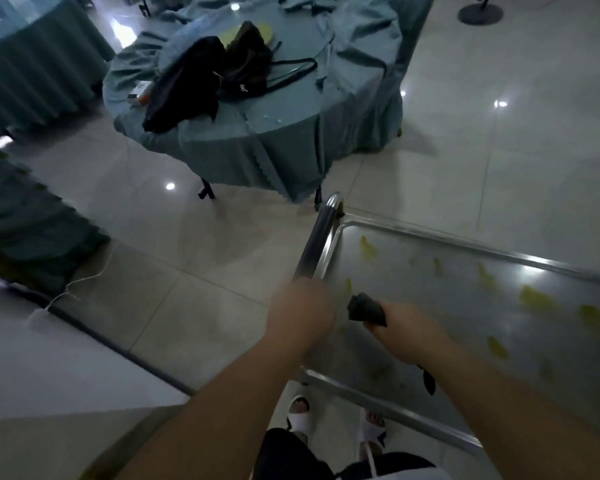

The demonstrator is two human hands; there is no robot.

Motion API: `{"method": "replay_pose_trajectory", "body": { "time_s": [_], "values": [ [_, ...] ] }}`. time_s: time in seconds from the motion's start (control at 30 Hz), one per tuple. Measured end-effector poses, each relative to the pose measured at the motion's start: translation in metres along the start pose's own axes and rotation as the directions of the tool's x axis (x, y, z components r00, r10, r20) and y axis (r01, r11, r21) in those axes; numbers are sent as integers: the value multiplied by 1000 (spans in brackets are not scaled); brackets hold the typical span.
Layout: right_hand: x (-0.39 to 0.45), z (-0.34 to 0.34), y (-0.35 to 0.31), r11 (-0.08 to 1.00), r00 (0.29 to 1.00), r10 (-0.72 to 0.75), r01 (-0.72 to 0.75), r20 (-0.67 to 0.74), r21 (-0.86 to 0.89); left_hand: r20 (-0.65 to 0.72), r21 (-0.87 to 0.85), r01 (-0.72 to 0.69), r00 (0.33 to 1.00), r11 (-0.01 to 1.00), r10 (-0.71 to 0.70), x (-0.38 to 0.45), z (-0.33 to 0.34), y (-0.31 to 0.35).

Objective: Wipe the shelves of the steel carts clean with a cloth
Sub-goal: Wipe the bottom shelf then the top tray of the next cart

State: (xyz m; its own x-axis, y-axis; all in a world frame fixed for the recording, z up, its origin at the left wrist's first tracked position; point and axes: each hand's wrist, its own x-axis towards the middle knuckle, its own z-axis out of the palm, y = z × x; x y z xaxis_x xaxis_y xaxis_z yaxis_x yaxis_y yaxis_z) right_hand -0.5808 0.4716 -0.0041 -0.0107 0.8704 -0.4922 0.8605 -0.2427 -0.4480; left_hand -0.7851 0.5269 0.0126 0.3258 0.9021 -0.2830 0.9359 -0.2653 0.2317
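A steel cart fills the lower right; its top shelf (440,292) is shiny and marked with several yellow smears. The cart's tubular handle (321,233) runs along the shelf's left side. My left hand (300,311) is closed around the near end of that handle. Just right of it, my right hand (404,332) hovers over the shelf's near left corner, holding a bunched dark cloth (366,308) that sticks out from my fist. A dark tail of the cloth hangs below my right wrist.
A round table with a teal cloth (274,140) stands ahead, with black bags (201,77) on it. More teal-draped tables sit at the left. My feet in white sandals (300,414) are below the cart's near edge. A glossy tiled floor surrounds the cart.
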Motion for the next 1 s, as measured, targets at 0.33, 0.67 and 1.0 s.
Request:
{"method": "replay_pose_trajectory", "body": {
  "time_s": [0.33,0.67,1.0],
  "values": [
    [24,13,-5,954,957,273,-257,-95,151,-61,-5,-277,959,961,276,74,5,-29],
    [69,52,-33,918,859,361,-258,-362,302,-127,-159,-337,939,928,320,134,35,-50],
    [25,244,-57,996,993,-71,65,-94,-60,-91,-18,-316,945,949,313,146,58,-41]
  ]
}}
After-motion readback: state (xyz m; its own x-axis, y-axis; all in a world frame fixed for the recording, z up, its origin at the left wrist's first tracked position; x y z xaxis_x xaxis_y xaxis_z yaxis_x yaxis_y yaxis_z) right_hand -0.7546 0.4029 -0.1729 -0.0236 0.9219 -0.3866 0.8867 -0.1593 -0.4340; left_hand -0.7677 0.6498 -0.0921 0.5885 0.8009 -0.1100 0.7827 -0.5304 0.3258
